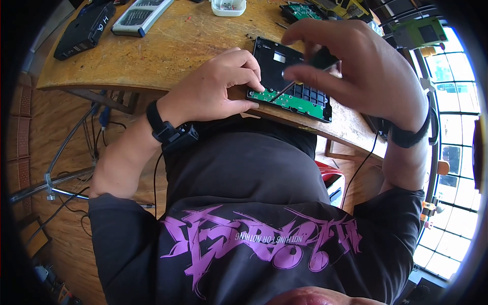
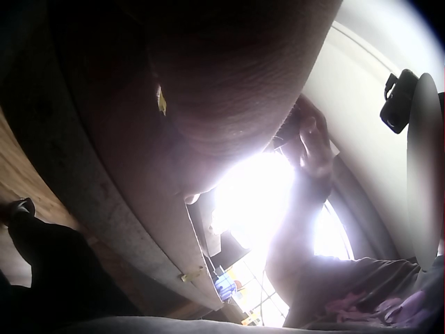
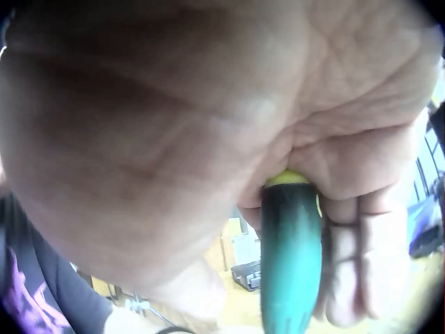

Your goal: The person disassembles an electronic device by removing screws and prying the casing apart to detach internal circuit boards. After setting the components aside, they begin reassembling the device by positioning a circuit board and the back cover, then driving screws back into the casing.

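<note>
A black plastic casing point(image 1: 269, 66) lies near the front edge of the table, a green circuit board point(image 1: 305, 105) along its near side. My left hand point(image 1: 218, 84) grips the casing's left end, fingers on top and thumb at the near edge. Above the casing, my right hand point(image 1: 356, 66) holds a screwdriver, its thin shaft slanting down to the board with the tip over the green surface. In the right wrist view the screwdriver's green and black handle point(image 3: 292, 250) sticks out beneath the palm. The left wrist view is dark and mostly filled by the left hand point(image 2: 215, 104).
On the wooden table point(image 1: 168, 56) stand a black box point(image 1: 84, 30), a case of driver bits point(image 1: 140, 18) and a white container point(image 1: 229, 7) of small parts. Another circuit board point(image 1: 303, 11) lies at the back right. A cable point(image 1: 363, 162) hangs below the table's right side.
</note>
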Demonstrator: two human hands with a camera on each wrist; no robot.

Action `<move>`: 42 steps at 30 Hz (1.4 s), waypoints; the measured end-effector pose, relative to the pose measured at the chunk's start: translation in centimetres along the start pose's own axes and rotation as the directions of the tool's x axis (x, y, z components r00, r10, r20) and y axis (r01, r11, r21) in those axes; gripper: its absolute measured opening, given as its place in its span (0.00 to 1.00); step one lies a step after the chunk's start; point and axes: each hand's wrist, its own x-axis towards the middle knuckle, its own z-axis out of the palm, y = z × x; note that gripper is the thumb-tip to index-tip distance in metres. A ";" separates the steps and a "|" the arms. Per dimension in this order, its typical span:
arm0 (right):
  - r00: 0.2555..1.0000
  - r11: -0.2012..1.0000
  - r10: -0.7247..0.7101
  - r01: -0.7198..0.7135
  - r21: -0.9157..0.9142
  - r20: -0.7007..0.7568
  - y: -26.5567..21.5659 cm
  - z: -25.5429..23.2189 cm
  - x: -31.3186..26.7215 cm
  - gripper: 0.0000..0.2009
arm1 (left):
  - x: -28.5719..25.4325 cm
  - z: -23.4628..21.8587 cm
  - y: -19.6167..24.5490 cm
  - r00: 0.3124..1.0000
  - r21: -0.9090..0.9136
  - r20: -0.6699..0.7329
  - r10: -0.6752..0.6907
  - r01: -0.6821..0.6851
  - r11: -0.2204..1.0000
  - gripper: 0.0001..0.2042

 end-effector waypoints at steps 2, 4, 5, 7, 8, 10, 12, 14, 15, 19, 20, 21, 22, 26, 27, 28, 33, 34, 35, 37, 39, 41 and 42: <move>0.994 0.992 0.083 -0.075 -0.102 0.069 0.7 0.0 0.1 0.17 | 0.0 0.0 0.0 1.000 0.001 0.000 -0.007 0.007 1.000 0.17; 0.977 0.968 0.171 -0.142 -0.208 0.130 1.1 -0.2 0.0 0.17 | 0.0 0.1 0.0 1.000 -0.001 -0.002 -0.005 0.005 1.000 0.17; 0.992 0.991 0.074 -0.061 -0.121 0.100 1.2 -0.3 -0.1 0.15 | 0.0 0.1 0.0 1.000 -0.002 -0.006 -0.006 0.006 1.000 0.17; 0.998 0.999 -0.023 0.025 -0.036 0.063 1.5 -0.3 -0.3 0.14 | 0.0 0.0 0.1 1.000 0.004 -0.005 -0.003 0.003 1.000 0.17; 0.994 0.992 -0.104 0.103 0.078 0.019 1.9 -0.1 -0.2 0.15 | 0.0 0.0 0.1 1.000 0.008 -0.005 -0.002 0.002 1.000 0.17; 0.983 0.965 -0.179 0.183 0.187 -0.034 2.9 0.3 -0.3 0.16 | 0.0 0.0 0.1 1.000 0.002 -0.003 -0.005 0.005 1.000 0.17; 0.965 0.948 -0.262 0.257 0.189 0.005 3.7 0.4 -0.4 0.19 | 0.0 0.0 0.1 1.000 -0.003 -0.001 -0.009 0.009 1.000 0.17; 0.978 0.971 -0.207 0.208 0.115 -0.025 2.7 0.5 -0.8 0.19 | 0.1 -0.1 0.1 1.000 0.022 0.003 -0.003 0.003 1.000 0.17; 0.987 0.987 -0.153 0.155 0.042 -0.058 1.9 0.5 -1.0 0.20 | 0.0 0.0 0.1 1.000 0.020 0.005 -0.004 0.004 1.000 0.17; 0.863 0.870 0.461 -0.393 -0.297 0.207 -0.7 -0.9 0.2 0.20 | 0.1 0.1 0.1 1.000 0.011 0.000 -0.001 0.001 1.000 0.17; 0.915 0.917 0.355 -0.299 -0.264 0.194 0.1 -0.8 -0.4 0.19 | 0.1 0.1 0.0 1.000 0.006 -0.002 0.001 -0.001 1.000 0.17; 0.954 0.952 0.243 -0.199 -0.233 0.176 0.8 -0.7 -0.8 0.18 | 0.1 0.1 0.0 1.000 0.006 -0.001 0.001 -0.001 1.000 0.17; 0.954 0.952 0.242 -0.199 -0.232 0.176 1.5 -0.3 -1.0 0.18 | 0.1 0.1 0.0 1.000 0.004 -0.001 0.002 -0.002 1.000 0.17; 0.988 0.982 -0.154 0.151 0.112 0.020 2.8 0.3 -0.8 0.17 | 0.1 0.0 0.1 1.000 -0.006 -0.003 -0.002 0.002 1.000 0.17; 0.980 0.979 -0.191 0.186 0.080 0.063 2.8 0.3 -0.7 0.18 | 0.1 0.0 0.1 1.000 -0.006 -0.003 -0.001 0.001 1.000 0.17; 0.980 0.980 -0.190 0.184 0.079 0.063 2.7 0.4 -1.0 0.18 | 0.1 0.0 0.2 1.000 0.001 0.003 -0.007 0.007 1.000 0.17; 0.999 0.935 -0.013 0.029 -0.354 0.046 3.9 1.7 -3.7 0.17 | 0.1 0.0 0.2 1.000 0.020 -0.001 -0.002 0.002 1.000 0.17; 0.999 0.934 -0.014 0.029 -0.356 0.047 4.1 1.8 -4.0 0.17 | 0.1 0.0 0.2 1.000 0.018 -0.002 -0.008 0.008 1.000 0.17; 0.999 0.952 0.023 -0.012 -0.306 0.033 4.2 1.8 -4.2 0.15 | 0.1 0.0 0.2 1.000 0.016 -0.004 -0.015 0.015 1.000 0.16; 0.998 0.966 0.056 -0.048 -0.255 0.025 4.7 2.0 -4.3 0.14 | 0.0 0.1 0.1 1.000 0.024 -0.012 -0.012 0.013 1.000 0.16; 0.994 0.985 0.107 -0.109 -0.133 -0.021 5.6 2.3 -3.9 0.12 | -0.1 0.1 0.0 1.000 0.031 -0.019 -0.010 0.011 0.999 0.16; 0.982 0.980 0.188 -0.189 0.065 0.016 5.0 3.4 -2.2 0.12 | -0.1 0.1 0.1 1.000 0.027 -0.022 -0.017 0.018 0.999 0.15; 0.963 0.928 0.263 -0.271 0.257 0.066 4.7 4.2 -1.5 0.14 | -0.1 0.1 0.1 1.000 0.027 -0.022 -0.017 0.017 0.999 0.15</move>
